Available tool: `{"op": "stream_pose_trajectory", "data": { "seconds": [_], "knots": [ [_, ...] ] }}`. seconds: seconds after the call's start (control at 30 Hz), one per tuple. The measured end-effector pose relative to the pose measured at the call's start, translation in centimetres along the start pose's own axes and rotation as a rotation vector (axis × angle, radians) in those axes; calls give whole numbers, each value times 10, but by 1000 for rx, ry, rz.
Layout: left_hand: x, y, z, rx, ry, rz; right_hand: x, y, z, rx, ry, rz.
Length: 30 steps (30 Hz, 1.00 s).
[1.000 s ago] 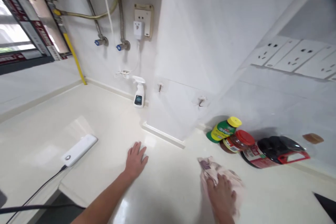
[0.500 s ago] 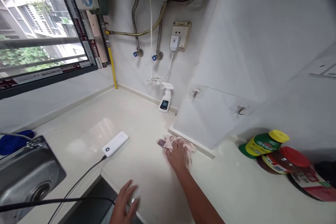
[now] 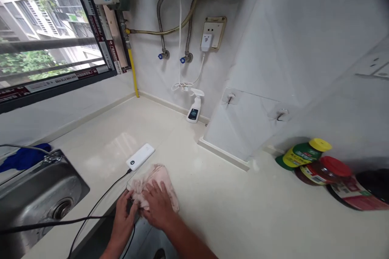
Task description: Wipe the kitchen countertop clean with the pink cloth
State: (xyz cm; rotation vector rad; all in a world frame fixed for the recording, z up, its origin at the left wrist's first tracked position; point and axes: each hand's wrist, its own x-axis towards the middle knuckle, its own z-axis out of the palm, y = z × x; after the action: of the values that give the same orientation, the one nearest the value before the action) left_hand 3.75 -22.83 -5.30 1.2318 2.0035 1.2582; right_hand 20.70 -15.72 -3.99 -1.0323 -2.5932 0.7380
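Note:
A pale pink cloth (image 3: 165, 182) lies spread and partly bunched at the counter's front edge, near the inner corner. My right hand (image 3: 159, 206) presses on it from above, fingers over the fabric and gripping it. Just left of it, my left hand (image 3: 124, 215) is cupped below the counter edge, thumb and fingers apart, close against the bunched end of the cloth. Whether its fingertips touch the fabric I cannot tell. Beyond the cloth lies a white power bank (image 3: 141, 157) with a black cable (image 3: 105, 194) plugged into it.
A steel sink (image 3: 80, 178) with a blue cloth (image 3: 27, 158) behind it is on the left. A white spray bottle (image 3: 194, 109) stands by the back wall. On the right are a green-and-yellow bottle (image 3: 299, 154), a red-lidded jar (image 3: 322, 172) and a black-lidded container (image 3: 361, 188).
My right hand has dragged the cloth from beside the wall ledge left and toward me to the counter edge. My left hand has moved up and left beside it. The view has shifted slightly.

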Motion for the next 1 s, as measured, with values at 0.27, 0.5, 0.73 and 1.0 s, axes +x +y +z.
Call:
{"op": "stream_pose_trajectory", "data": {
  "seconds": [0.27,0.5,0.73,1.0],
  "knots": [
    [-10,4,14,49,-258,-33,-182,75,-4,-142,239,445],
    [-9,8,37,64,-386,97,-369,153,8,-410,529,1131],
    [-22,7,30,18,-432,10,-247,204,-112,-258,480,1425],
    [-15,1,-8,45,-204,-40,-45,122,-75,-199,244,748]
  ]
}}
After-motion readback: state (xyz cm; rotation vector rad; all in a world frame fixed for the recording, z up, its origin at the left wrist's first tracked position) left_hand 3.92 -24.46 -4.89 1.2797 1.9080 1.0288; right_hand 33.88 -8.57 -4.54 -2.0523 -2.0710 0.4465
